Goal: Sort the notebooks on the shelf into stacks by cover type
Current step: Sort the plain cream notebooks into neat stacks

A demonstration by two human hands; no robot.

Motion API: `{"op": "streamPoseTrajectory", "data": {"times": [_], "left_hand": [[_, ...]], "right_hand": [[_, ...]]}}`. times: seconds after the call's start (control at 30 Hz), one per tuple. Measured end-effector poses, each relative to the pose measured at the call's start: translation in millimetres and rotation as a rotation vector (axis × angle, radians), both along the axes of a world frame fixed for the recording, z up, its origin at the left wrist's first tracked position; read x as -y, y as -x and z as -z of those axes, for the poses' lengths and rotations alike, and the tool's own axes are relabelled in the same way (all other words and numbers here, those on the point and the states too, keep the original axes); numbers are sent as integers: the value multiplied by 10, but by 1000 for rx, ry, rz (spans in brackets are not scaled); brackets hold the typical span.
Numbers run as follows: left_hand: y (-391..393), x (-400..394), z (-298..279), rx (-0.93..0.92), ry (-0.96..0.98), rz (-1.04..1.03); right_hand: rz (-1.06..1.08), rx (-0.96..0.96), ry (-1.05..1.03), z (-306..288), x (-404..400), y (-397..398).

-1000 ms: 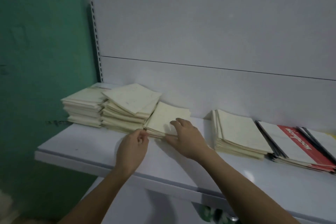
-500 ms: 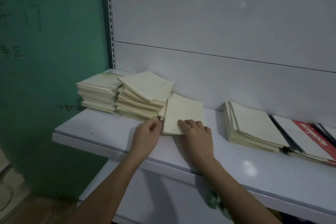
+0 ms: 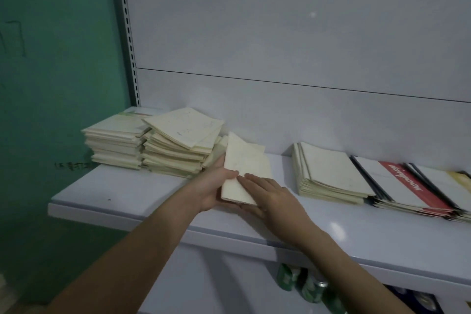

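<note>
The left hand (image 3: 213, 187) gripped the near left edge of a small bundle of cream notebooks (image 3: 246, 169), thumb on top and fingers curled beneath; the right hand (image 3: 269, 192) lay flat with straight fingers on the bundle's lower right corner, steadying it. The two hands stood close together, both on the same bundle, which was tilted up off the white shelf (image 3: 122, 195) at its near end.

Largest in view was the shelf with its pale back panel (image 3: 280, 33) and a green wall (image 3: 56, 58) to the left. On the shelf, far left, stood a squared stack of cream notebooks (image 3: 114, 144); touching it on the right was a taller, looser stack (image 3: 178, 150) with its top copies askew. The held bundle lay just beside that loose stack. Well apart to the right sat another cream stack (image 3: 331, 173), and against it a fanned row of black-spined notebooks, one with a red cover band (image 3: 405, 183). Below the shelf, green cans (image 3: 309, 285) were partly visible.

The step in hand appeared to be lifting a cream-covered bundle for placement with its like. The next move would call for squaring the bundle between both hands, then setting it onto a matching cream stack, most plausibly the loose one just beside it, without nudging the skewed top copies off.
</note>
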State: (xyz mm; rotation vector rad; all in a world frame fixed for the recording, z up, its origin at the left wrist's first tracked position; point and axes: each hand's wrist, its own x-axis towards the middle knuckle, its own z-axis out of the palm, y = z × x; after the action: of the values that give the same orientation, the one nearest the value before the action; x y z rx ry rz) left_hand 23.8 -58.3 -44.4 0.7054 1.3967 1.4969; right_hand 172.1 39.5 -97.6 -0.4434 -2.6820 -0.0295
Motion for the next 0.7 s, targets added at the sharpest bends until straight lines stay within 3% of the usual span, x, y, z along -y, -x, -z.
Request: {"op": "streamPoseTrajectory", "data": {"times": [0.07, 0.17, 0.2, 0.27, 0.53, 0.7], "left_hand": [[20, -1, -36, -117, -40, -43], [122, 45, -193, -218, -115, -112], [181, 68, -255, -220, -139, -138], [295, 132, -372, -189, -180, -172], [634, 371, -466, -73, -236, -174], [729, 444, -395, -42, -254, -241]], "right_hand": [[-31, 39, 225, -53, -123, -131], [33, -263, 536, -87, -267, -199], [120, -346, 535, -84, -320, -172], [268, -322, 453, -82, -377, -55], [180, 37, 126, -156, -200, 667], [205, 195, 181, -60, -355, 945]]}}
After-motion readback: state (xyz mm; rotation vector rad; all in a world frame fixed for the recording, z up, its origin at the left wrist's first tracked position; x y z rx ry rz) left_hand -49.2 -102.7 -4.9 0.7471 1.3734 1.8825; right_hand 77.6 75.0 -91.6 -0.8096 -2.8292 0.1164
